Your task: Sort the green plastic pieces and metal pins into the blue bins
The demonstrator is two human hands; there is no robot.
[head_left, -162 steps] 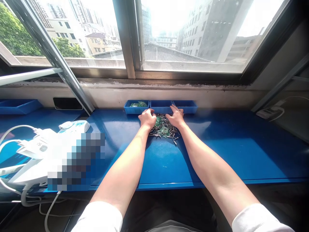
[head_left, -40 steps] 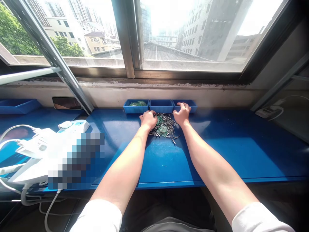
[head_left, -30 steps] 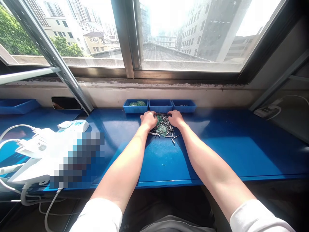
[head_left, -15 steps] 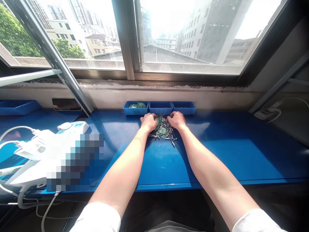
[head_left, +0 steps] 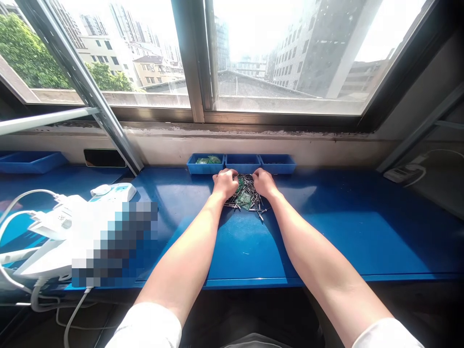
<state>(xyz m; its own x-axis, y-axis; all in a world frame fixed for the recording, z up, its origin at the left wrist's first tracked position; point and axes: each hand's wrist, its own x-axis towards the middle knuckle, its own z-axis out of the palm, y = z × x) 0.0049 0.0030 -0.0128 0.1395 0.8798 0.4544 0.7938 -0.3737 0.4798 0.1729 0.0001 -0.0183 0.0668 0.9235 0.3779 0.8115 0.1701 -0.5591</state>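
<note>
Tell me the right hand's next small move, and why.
Probably lift one metal pin out of the pile: the right hand is at the pile's edge, where pins lie mixed with green pieces.

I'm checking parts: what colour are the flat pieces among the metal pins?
Green; the flat pieces show best in the head view.
</note>
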